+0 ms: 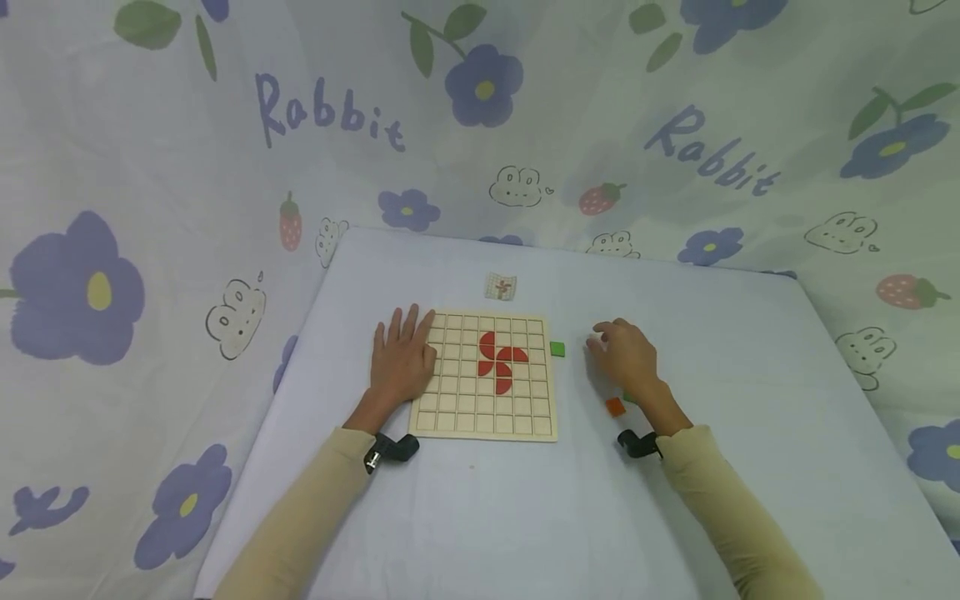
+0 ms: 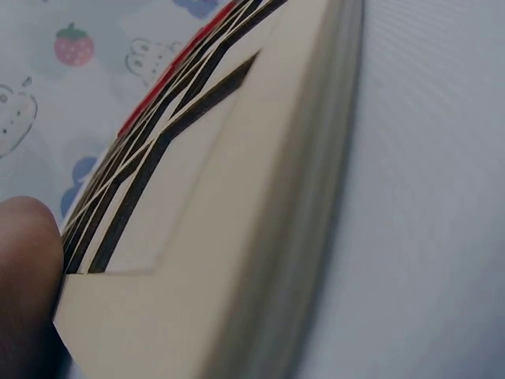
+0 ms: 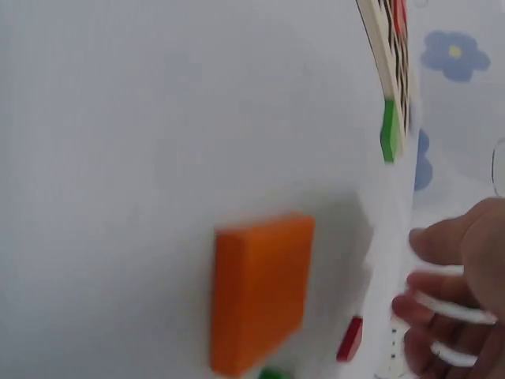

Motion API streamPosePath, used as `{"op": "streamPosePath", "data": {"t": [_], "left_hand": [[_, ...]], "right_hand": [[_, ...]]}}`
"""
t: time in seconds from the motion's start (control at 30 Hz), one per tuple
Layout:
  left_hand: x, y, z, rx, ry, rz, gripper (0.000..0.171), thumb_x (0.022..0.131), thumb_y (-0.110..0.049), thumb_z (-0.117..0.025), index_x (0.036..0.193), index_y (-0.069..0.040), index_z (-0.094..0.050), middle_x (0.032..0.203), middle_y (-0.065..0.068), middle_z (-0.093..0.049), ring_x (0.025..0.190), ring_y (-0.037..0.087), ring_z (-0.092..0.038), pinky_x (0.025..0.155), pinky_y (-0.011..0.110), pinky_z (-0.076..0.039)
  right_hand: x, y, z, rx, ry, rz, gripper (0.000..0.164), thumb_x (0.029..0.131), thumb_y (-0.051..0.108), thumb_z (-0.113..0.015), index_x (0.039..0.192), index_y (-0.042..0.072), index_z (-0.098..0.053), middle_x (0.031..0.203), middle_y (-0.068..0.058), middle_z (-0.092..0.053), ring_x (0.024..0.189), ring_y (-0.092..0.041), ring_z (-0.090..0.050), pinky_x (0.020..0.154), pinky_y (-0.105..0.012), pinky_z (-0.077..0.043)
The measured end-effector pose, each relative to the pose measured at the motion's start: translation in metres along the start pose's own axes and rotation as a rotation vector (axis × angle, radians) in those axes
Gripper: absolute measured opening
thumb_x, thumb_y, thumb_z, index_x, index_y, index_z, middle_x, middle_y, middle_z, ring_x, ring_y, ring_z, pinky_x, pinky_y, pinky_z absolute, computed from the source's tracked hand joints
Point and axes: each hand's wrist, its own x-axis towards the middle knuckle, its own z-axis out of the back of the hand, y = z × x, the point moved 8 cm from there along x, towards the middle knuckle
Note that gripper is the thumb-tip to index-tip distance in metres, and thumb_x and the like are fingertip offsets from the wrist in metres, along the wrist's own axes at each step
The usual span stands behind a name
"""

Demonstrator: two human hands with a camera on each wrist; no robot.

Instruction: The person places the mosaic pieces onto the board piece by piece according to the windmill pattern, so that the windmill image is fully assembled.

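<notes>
A square wooden grid board (image 1: 457, 421) lies on the table. Several red curved pieces (image 1: 504, 386) form a pinwheel shape in its cells. My left hand (image 1: 403, 362) rests flat on the board's left edge, fingers spread. My right hand (image 1: 626, 360) hovers right of the board with loosely bent fingers; the right wrist view shows a gap between thumb and fingers and nothing held. Beneath and beside it, an orange square block (image 3: 264, 292) and a small red piece (image 3: 349, 339) lie on the table. A green square block (image 1: 557, 349) sits against the board's right edge.
Behind the board lies a small card (image 1: 501, 287) printed with a grid and a red pinwheel. Another green block (image 1: 628, 397) is partly hidden by my right wrist. A patterned cloth (image 1: 450, 167) hangs behind the white table (image 1: 480, 517).
</notes>
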Motion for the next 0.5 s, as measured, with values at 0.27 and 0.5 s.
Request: {"op": "streamPosePath", "data": {"t": [0.27,0.5], "left_hand": [[-0.002,0.000,0.000,-0.007,-0.002,-0.001,0.061,0.097,-0.026,-0.022,0.157,-0.015,-0.026,0.161,0.015,-0.018,0.148,0.037,-0.007,0.115,0.057,0.000],[-0.002,0.000,0.001,-0.010,-0.006,0.000,0.061,0.097,-0.025,-0.024,0.157,-0.015,-0.026,0.162,0.014,-0.018,0.148,0.037,-0.007,0.115,0.056,0.000]], "right_hand": [[-0.002,-0.038,0.001,0.005,0.068,-0.167,0.029,0.095,0.023,-0.062,0.101,-0.003,-0.073,0.086,-0.015,-0.066,0.069,-0.026,-0.059,0.049,-0.035,-0.046],[0.001,-0.033,0.000,0.154,0.015,-0.070,0.019,0.091,0.010,-0.068,0.102,-0.005,-0.069,0.090,-0.017,-0.060,0.079,-0.029,-0.056,0.065,-0.039,-0.050]]}}
